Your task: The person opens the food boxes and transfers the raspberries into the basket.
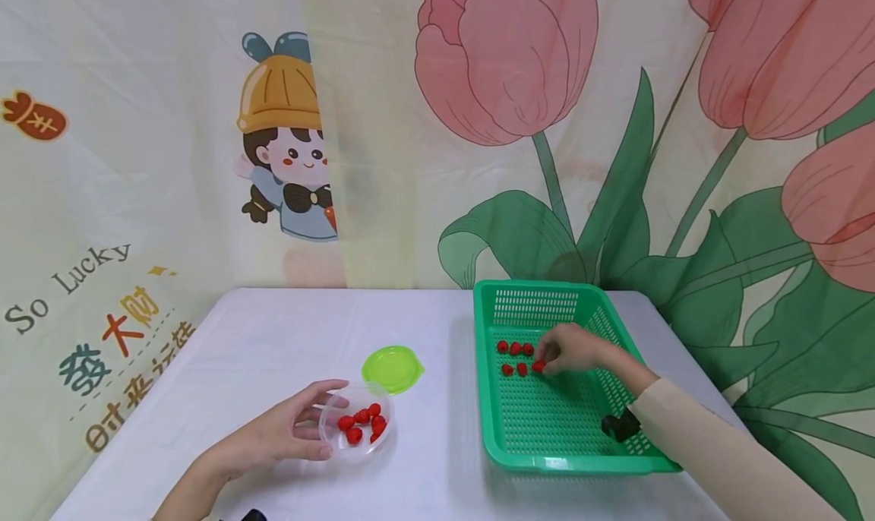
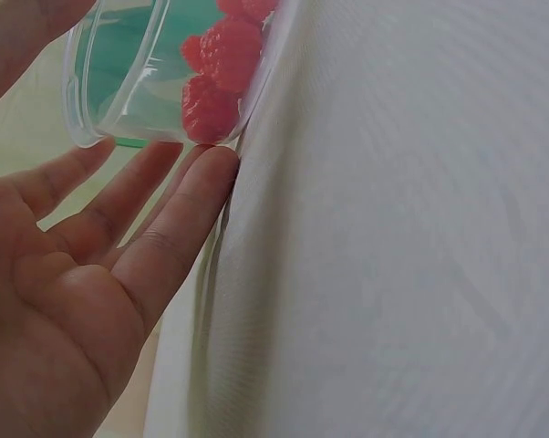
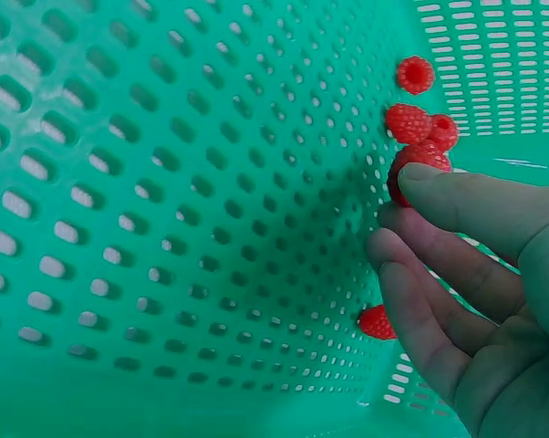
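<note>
My left hand (image 1: 290,426) holds a clear plastic tub (image 1: 379,451) on the table, its thumb and fingers on either side. Several raspberries (image 1: 361,416) lie inside the tub; the left wrist view shows raspberries (image 2: 231,55) through its wall, with the fingertips against the tub. Inside the green basket (image 1: 488,422), my right hand (image 1: 570,348) pinches a raspberry (image 3: 424,162) between thumb and fingers, at the right end of the nearer row. More raspberries (image 1: 516,348) lie in two rows on the basket floor. One loose raspberry (image 3: 377,322) shows below the fingers in the right wrist view.
A lime-green lid (image 1: 393,369) lies on the white table (image 1: 294,339) just behind the tub. The basket's raised walls surround my right hand. A printed curtain (image 1: 383,202) hangs behind the table.
</note>
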The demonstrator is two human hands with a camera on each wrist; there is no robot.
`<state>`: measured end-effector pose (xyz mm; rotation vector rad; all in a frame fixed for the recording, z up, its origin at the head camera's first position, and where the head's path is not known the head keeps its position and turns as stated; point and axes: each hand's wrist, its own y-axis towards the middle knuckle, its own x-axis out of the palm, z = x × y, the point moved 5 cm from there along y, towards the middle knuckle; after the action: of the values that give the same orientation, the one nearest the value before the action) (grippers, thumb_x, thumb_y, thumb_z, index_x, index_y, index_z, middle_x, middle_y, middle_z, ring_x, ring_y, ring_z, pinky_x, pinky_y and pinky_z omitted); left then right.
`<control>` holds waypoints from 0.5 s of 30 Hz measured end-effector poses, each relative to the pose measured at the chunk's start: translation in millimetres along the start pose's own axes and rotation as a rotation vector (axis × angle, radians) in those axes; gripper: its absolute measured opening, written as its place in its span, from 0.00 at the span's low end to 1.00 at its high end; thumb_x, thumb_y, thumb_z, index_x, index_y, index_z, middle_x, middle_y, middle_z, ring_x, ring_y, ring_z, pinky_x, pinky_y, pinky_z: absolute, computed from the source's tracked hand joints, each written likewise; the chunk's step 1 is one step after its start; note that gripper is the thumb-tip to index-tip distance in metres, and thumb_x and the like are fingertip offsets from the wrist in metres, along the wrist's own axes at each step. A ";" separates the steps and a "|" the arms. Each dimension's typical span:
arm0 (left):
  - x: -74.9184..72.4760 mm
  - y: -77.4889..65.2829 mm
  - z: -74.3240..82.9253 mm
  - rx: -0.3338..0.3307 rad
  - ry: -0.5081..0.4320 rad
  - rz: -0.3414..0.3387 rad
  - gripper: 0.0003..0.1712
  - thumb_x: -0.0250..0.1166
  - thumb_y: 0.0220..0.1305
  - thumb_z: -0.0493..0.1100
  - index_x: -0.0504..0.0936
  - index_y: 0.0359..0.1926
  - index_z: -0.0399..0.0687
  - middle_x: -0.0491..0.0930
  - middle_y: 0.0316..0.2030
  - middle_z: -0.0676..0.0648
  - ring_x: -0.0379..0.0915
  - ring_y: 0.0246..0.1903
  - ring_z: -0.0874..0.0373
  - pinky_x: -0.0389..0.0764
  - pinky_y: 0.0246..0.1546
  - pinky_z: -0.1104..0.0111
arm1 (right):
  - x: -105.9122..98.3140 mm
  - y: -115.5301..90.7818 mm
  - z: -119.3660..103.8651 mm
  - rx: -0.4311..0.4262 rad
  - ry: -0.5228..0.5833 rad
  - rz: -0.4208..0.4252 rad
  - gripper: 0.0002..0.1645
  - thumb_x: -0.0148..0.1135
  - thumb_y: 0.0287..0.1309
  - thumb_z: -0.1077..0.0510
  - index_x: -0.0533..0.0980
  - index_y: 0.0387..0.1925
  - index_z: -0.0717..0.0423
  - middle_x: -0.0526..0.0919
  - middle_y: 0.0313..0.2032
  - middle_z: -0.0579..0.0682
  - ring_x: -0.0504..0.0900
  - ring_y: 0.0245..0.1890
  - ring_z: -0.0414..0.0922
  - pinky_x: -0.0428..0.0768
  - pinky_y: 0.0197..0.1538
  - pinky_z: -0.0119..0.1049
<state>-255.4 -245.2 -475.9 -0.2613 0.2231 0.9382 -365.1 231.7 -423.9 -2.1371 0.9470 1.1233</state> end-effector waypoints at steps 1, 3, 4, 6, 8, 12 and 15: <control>0.0 0.0 0.3 0.000 0.004 0.000 0.51 0.74 0.66 0.39 0.56 0.82 0.49 0.67 0.72 0.34 0.72 0.68 0.37 0.84 0.57 0.69 | 0.5 0.0 -0.5 -0.007 -0.008 0.001 0.09 0.74 0.62 0.65 0.86 0.45 0.59 0.89 0.39 0.48 0.85 0.40 0.38 0.85 0.44 0.36; -0.1 0.1 0.5 -0.007 0.001 0.002 0.51 0.74 0.67 0.39 0.56 0.83 0.50 0.67 0.72 0.35 0.72 0.68 0.38 0.84 0.57 0.68 | 2.7 0.9 0.4 -0.007 -0.024 0.005 0.09 0.74 0.62 0.65 0.86 0.45 0.58 0.89 0.39 0.48 0.84 0.39 0.38 0.85 0.44 0.35; -0.2 0.1 0.7 -0.013 -0.001 0.004 0.51 0.74 0.67 0.39 0.56 0.83 0.51 0.67 0.72 0.35 0.72 0.68 0.39 0.84 0.57 0.68 | 3.9 1.6 1.0 -0.004 -0.031 0.008 0.09 0.74 0.62 0.65 0.86 0.44 0.58 0.89 0.39 0.47 0.84 0.39 0.37 0.84 0.44 0.35; -0.1 0.3 0.8 -0.013 -0.001 0.003 0.51 0.74 0.67 0.39 0.55 0.83 0.51 0.67 0.72 0.35 0.72 0.68 0.39 0.84 0.57 0.68 | 5.7 2.2 0.8 -0.010 -0.042 0.016 0.08 0.74 0.62 0.65 0.87 0.43 0.57 0.88 0.38 0.46 0.84 0.38 0.37 0.84 0.43 0.35; 0.0 0.2 1.2 -0.011 -0.009 0.001 0.51 0.74 0.67 0.39 0.55 0.83 0.50 0.67 0.72 0.35 0.73 0.68 0.39 0.84 0.58 0.67 | 7.2 2.8 -0.1 -0.005 -0.039 0.020 0.07 0.75 0.62 0.65 0.87 0.42 0.57 0.88 0.37 0.45 0.83 0.38 0.37 0.84 0.42 0.35; 0.8 -0.7 3.1 0.005 -0.006 -0.004 0.50 0.74 0.67 0.39 0.55 0.83 0.49 0.67 0.72 0.34 0.72 0.68 0.37 0.84 0.57 0.68 | 7.5 3.3 -1.9 0.024 -0.042 0.022 0.08 0.74 0.62 0.66 0.87 0.42 0.56 0.88 0.37 0.45 0.82 0.38 0.37 0.84 0.43 0.37; 0.9 -1.4 4.2 0.006 -0.011 -0.003 0.51 0.74 0.67 0.39 0.55 0.82 0.49 0.67 0.72 0.34 0.72 0.68 0.37 0.84 0.57 0.68 | 6.6 3.3 -2.3 0.039 -0.057 0.024 0.08 0.74 0.62 0.67 0.87 0.43 0.57 0.88 0.37 0.46 0.82 0.38 0.38 0.84 0.43 0.38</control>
<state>-253.4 -244.0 -472.1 -0.2512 0.2153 0.9353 -364.0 225.9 -428.8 -2.0570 0.9630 1.1609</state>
